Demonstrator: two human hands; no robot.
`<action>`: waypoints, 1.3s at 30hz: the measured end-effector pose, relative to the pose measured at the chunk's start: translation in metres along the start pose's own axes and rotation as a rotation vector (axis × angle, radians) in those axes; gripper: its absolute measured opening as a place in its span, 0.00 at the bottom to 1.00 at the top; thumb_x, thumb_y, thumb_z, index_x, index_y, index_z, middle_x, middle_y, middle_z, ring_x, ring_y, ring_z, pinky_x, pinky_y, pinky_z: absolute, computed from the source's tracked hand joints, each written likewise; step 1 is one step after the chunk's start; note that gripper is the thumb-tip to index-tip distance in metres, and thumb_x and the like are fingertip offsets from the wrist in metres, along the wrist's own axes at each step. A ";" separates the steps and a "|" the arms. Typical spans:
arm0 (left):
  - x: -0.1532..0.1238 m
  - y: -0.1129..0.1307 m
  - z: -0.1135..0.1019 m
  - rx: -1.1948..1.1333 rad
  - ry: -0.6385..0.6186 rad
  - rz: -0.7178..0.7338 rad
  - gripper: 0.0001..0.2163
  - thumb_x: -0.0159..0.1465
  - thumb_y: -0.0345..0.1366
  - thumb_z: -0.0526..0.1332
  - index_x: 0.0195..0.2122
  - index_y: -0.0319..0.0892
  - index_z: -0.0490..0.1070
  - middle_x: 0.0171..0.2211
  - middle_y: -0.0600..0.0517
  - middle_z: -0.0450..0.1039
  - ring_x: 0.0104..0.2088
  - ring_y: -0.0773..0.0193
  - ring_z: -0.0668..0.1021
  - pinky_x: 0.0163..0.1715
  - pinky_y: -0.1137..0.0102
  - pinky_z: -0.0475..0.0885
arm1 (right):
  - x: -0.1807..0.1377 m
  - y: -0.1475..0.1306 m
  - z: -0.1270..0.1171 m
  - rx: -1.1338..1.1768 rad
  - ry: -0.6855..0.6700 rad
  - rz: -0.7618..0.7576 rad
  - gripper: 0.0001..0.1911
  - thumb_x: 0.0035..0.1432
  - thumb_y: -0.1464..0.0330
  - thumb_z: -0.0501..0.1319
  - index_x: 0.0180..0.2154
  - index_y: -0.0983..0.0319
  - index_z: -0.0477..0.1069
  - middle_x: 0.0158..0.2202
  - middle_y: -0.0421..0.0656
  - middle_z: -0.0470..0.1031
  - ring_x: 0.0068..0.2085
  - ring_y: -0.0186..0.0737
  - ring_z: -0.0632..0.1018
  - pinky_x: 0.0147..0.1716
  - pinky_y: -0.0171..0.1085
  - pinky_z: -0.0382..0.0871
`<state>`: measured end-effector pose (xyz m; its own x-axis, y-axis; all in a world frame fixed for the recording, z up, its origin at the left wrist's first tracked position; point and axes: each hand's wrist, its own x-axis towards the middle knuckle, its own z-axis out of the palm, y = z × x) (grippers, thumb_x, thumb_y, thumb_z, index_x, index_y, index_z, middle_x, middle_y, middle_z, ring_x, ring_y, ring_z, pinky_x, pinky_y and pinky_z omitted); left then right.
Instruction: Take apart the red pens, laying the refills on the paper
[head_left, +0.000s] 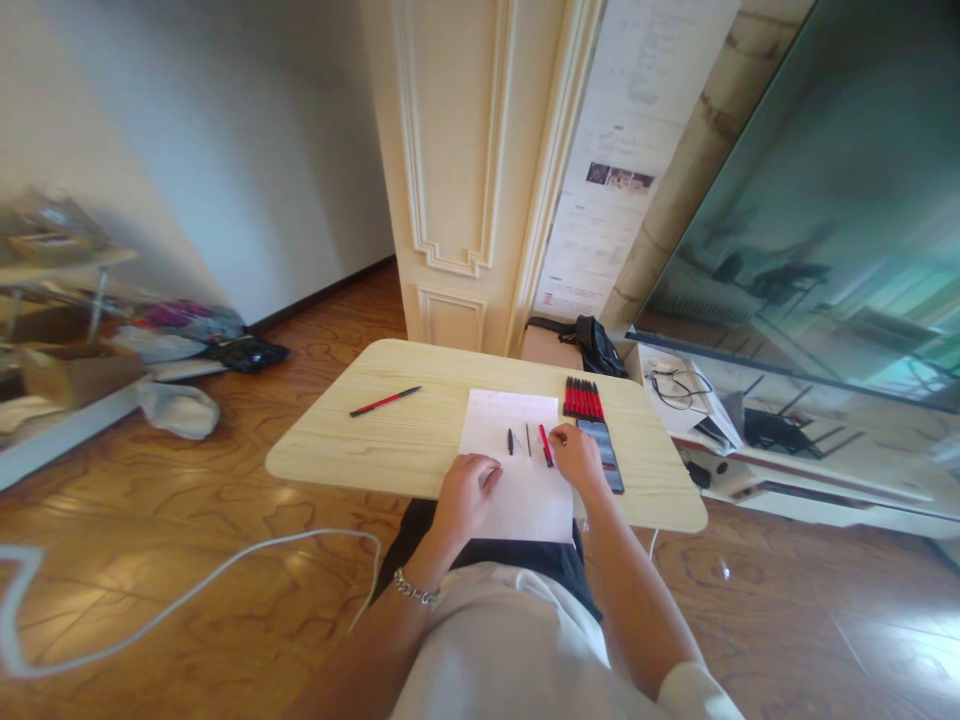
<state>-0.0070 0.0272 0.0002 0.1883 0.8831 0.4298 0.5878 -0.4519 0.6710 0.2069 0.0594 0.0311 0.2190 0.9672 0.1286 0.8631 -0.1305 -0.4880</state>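
A white sheet of paper (517, 500) lies on the table in front of me, with parts of a pen laid side by side on it. They are a short black pen piece (511, 441), a thin dark refill (528, 440) and a red pen barrel (545, 446) with a dark end. My right hand (577, 455) is beside the red barrel, fingers bent and slightly apart, with nothing visible in them. At the paper's left edge rests my left hand (466, 490), its fingers loosely curved, thumb apart, holding nothing visible.
Several red-and-black pens (583, 398) lie in a row at the back right, above a dark phone-like slab (601, 455). One more red-and-black pen (385, 401) lies on the left of the pale table (322, 440). A white cable (225, 570) runs across the floor.
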 end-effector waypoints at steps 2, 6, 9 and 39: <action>-0.003 0.003 -0.001 -0.033 -0.005 -0.011 0.05 0.62 0.34 0.58 0.35 0.44 0.74 0.33 0.50 0.75 0.36 0.61 0.75 0.40 0.67 0.69 | 0.011 0.000 0.003 -0.033 -0.032 0.033 0.10 0.58 0.66 0.57 0.36 0.60 0.75 0.36 0.46 0.78 0.39 0.41 0.76 0.35 0.34 0.61; -0.007 0.009 -0.002 -0.090 -0.028 -0.029 0.06 0.61 0.34 0.58 0.35 0.44 0.74 0.31 0.51 0.74 0.31 0.64 0.74 0.35 0.69 0.69 | 0.025 0.002 0.013 -0.103 -0.091 0.060 0.11 0.56 0.62 0.59 0.34 0.62 0.76 0.34 0.49 0.78 0.39 0.44 0.76 0.35 0.35 0.62; -0.008 0.012 -0.003 -0.121 -0.052 -0.035 0.06 0.61 0.34 0.58 0.35 0.44 0.74 0.31 0.51 0.75 0.29 0.65 0.74 0.33 0.70 0.69 | 0.030 0.004 0.019 -0.148 -0.118 0.060 0.13 0.54 0.60 0.61 0.33 0.63 0.76 0.34 0.51 0.78 0.40 0.45 0.77 0.36 0.36 0.63; -0.005 0.032 0.003 -0.416 -0.083 -0.118 0.19 0.62 0.40 0.58 0.54 0.44 0.67 0.46 0.47 0.75 0.44 0.60 0.78 0.46 0.66 0.73 | -0.053 -0.039 0.016 0.623 -0.043 -0.122 0.11 0.57 0.64 0.56 0.39 0.62 0.70 0.33 0.44 0.77 0.34 0.37 0.76 0.30 0.32 0.67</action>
<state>0.0127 0.0085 0.0174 0.2115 0.9313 0.2967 0.2456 -0.3444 0.9061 0.1547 0.0163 0.0294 0.1064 0.9766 0.1870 0.4512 0.1202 -0.8843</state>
